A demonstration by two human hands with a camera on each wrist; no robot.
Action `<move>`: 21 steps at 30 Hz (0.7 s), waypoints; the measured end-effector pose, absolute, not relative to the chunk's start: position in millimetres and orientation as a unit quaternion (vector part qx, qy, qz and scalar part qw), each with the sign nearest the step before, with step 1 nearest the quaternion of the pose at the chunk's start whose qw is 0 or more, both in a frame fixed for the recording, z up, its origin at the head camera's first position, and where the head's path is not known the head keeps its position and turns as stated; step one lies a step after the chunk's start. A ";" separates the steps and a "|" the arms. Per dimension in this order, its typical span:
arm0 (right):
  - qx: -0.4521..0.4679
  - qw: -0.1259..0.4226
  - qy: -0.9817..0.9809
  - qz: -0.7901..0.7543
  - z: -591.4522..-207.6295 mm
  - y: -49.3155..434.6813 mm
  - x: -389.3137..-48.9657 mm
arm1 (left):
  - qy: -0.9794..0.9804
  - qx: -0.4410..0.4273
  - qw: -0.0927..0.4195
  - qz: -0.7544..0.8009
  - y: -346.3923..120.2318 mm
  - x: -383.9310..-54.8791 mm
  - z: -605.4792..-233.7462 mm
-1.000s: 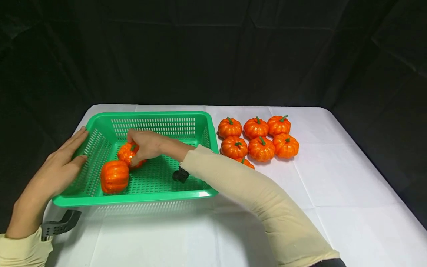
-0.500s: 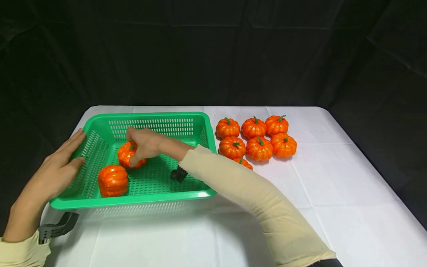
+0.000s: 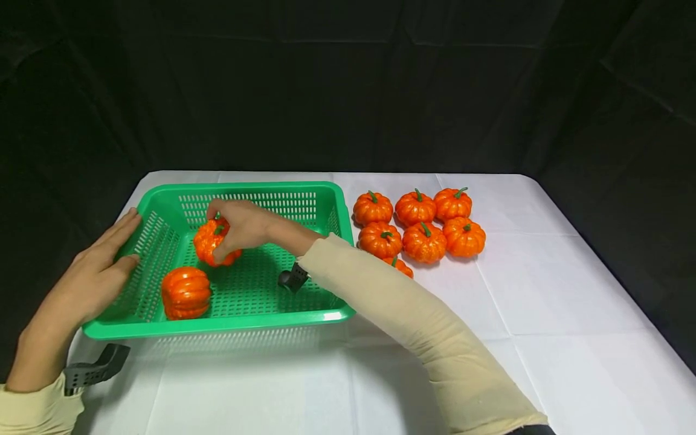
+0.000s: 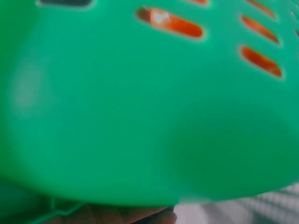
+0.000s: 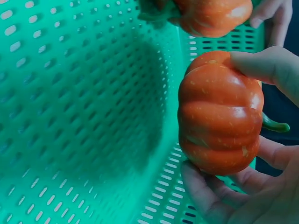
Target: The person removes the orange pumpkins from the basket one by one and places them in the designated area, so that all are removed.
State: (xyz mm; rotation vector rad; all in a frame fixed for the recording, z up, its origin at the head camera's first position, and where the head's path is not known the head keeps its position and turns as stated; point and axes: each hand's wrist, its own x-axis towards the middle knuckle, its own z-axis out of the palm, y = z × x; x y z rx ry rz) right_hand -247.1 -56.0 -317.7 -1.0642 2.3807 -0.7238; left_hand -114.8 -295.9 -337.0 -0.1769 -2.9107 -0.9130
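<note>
I have a pumpkin (image 5: pixel 219 114) clamped in my right hand (image 3: pixel 241 225), its stem (image 5: pixel 276 124) palmward; my straight-fingered left hand (image 3: pixel 95 281) touches the basket (image 3: pixel 217 327).

Left hand (image 3: pixel 98 278), bare; cream sleeve (image 3: pixel 38 411), creased; angled dark-grey bracket (image 3: pixel 98 367) at the wrist, small holes in its side. Right hand (image 3: pixel 243 226), bare; long cream fabric sleeve (image 3: pixel 418 326), wrinkled, hemmed at the upper end, black cloth (image 3: pixel 531 430) beyond; black wrist-mounted camera (image 3: pixel 293 278), perforated, rounded tip.
</note>
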 end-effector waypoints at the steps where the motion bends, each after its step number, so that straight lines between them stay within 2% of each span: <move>1: -0.380 0.217 0.859 -0.266 -316.9 -55.4 -247.5 | -0.952 -0.058 0.043 -0.298 -295.9 -114.9 -336.9; 9: -0.365 0.218 0.857 -0.292 -312.3 -51.6 -248.8 | -0.952 -0.057 0.041 -0.299 -295.4 -116.2 -335.8; 21: -0.343 0.214 0.819 -0.408 -303.1 -37.3 -248.8 | -0.952 -0.053 0.042 -0.300 -294.9 -115.4 -337.0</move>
